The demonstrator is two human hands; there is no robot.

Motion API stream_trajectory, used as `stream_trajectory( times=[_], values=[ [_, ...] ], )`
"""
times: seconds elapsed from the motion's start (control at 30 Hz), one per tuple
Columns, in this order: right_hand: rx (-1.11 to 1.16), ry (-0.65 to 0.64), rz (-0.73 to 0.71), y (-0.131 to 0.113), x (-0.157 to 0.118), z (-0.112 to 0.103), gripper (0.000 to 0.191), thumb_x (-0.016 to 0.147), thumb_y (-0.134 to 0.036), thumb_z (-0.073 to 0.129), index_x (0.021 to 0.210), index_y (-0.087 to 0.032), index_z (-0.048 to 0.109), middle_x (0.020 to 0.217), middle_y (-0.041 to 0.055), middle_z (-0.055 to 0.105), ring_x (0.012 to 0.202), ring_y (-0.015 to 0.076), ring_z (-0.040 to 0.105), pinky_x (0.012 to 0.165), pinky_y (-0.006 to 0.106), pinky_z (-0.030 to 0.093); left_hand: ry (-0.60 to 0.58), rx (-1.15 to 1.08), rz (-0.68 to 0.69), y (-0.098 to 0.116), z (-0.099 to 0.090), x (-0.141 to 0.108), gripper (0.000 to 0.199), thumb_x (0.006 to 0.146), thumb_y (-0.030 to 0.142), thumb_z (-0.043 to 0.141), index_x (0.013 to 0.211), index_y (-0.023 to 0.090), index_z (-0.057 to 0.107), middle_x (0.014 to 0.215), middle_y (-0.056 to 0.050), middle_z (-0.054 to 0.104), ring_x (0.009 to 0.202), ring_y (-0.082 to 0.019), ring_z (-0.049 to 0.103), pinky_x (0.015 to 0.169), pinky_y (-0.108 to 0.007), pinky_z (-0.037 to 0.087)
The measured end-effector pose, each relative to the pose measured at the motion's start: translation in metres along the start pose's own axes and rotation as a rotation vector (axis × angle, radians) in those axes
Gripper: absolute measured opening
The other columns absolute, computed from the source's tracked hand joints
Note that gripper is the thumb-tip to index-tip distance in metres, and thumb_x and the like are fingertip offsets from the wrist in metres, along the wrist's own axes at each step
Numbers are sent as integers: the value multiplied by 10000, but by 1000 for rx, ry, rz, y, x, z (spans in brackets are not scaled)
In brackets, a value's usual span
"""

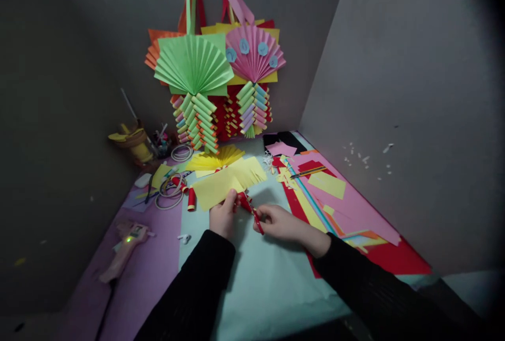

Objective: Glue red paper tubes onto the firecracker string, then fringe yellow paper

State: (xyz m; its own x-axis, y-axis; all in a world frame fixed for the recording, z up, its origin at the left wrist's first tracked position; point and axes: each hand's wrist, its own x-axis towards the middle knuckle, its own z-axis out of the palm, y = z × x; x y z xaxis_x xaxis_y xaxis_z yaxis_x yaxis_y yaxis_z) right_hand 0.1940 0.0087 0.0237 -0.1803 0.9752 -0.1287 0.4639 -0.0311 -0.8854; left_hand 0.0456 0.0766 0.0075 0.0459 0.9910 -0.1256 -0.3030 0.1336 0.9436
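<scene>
My left hand [223, 216] pinches the near edge of a yellow fringed paper sheet [221, 183] lying on the table, together with the top of a small red rolled paper piece [248, 205]. My right hand [281, 223] grips the lower end of that same red roll, which slants between both hands. Both sleeves are black. A yellow pleated fan [215, 160] lies just behind the sheet.
Two hanging paper fan lanterns, green [193, 67] and pink [252, 57], lean on the back wall. A pink glue gun [124, 249] lies at the left. Small red rolls [191, 199], wire rings [170, 189], a pencil [310, 172] and coloured paper sheets [347, 209] cover the right side.
</scene>
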Motion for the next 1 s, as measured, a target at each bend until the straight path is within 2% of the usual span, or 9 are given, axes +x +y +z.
stream_trajectory(
  times=[0.1, 0.27, 0.47, 0.73, 1.0],
  values=[
    [19, 17, 17, 0, 1, 2, 142, 744, -288, 612, 695, -170, 548, 600, -30, 509, 530, 95, 419, 483, 215, 319, -41, -56, -18, 1, 2, -1, 326, 691, 440, 718, 709, 120, 659, 658, -39, 643, 555, -100, 520, 512, -217, 358],
    [104, 24, 83, 4, 3, 3, 197, 727, -338, 633, 692, -174, 530, 616, -21, 523, 562, 107, 455, 502, 222, 347, -41, -11, -6, 0, 2, -2, 324, 721, 443, 693, 741, 120, 673, 687, -60, 659, 578, -112, 542, 507, -219, 360],
    [114, -1, 70, 10, 4, 4, 264, 717, -397, 655, 670, -175, 521, 606, -27, 524, 559, 105, 458, 512, 227, 350, -73, -17, -9, -1, 2, -1, 370, 722, 451, 694, 765, 83, 685, 725, -105, 679, 597, -128, 572, 508, -233, 363],
    [149, 6, 95, 6, 5, 3, 269, 717, -397, 644, 671, -178, 495, 592, -49, 469, 538, 90, 405, 502, 224, 317, -88, 3, 18, -1, 0, 0, 387, 736, 454, 682, 783, 71, 687, 758, -126, 697, 592, -124, 565, 491, -230, 344],
    [183, -12, 93, 9, 4, -1, 278, 721, -411, 658, 696, -169, 523, 615, -37, 502, 543, 92, 425, 502, 221, 330, -105, 20, -3, 0, -1, 0, 388, 696, 463, 707, 746, 78, 701, 721, -113, 696, 594, -133, 570, 507, -240, 372]
  ],
)
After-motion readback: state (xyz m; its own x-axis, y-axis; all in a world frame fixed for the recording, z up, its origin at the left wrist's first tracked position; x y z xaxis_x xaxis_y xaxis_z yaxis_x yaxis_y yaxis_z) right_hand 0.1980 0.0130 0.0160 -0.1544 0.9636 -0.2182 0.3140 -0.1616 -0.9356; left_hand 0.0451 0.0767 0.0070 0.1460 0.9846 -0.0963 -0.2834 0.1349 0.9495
